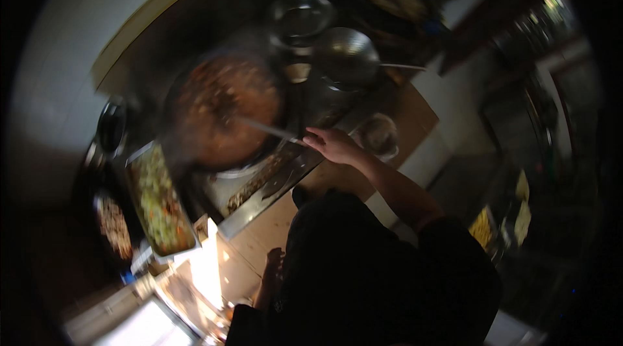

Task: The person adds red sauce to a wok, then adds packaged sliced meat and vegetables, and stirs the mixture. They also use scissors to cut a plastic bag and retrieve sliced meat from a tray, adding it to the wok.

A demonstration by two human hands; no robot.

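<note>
My right hand (331,144) grips the end of a long metal handle (272,129) of a cooking utensil. The utensil's head is sunk out of sight in a reddish-brown stew (209,107) that fills a large round wok and gives off steam. Down beside my dark clothing hangs my left hand (275,259), apart from the stove. It is dim and small in view, and I cannot make out its fingers clearly.
A rectangular metal tray (163,200) of chopped green vegetables stands left of the wok. Beyond the stew are a metal bowl (302,15) and a second wok (346,54) with a protruding handle. A round container (377,136) sits beyond my right wrist. Blur hides details.
</note>
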